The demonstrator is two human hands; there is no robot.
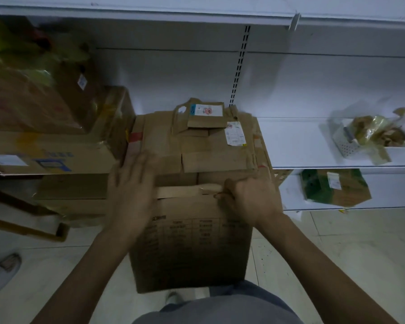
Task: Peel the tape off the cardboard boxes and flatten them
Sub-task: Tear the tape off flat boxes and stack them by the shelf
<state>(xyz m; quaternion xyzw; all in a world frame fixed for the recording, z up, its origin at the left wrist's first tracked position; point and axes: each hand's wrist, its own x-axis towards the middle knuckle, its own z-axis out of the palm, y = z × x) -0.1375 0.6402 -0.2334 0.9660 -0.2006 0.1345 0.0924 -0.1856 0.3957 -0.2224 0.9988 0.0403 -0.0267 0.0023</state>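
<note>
Smeared by motion: left grip. Unreadable: dark print on upright brown cardboard box. Partly hidden at its top edge: fingertips of right grip. Cut off at left: grey shoe.

The box at 6 o'clock is matt brown corrugated cardboard printed in dull black ink, its torn upper edge rough. The flattened stack at centre is the same dry cardboard, bearing smooth white paper labels. At 3 o'clock the shelf looks like smooth white painted metal, and the basket on it is perforated metal. The floor tiles are faintly glossy.
</note>
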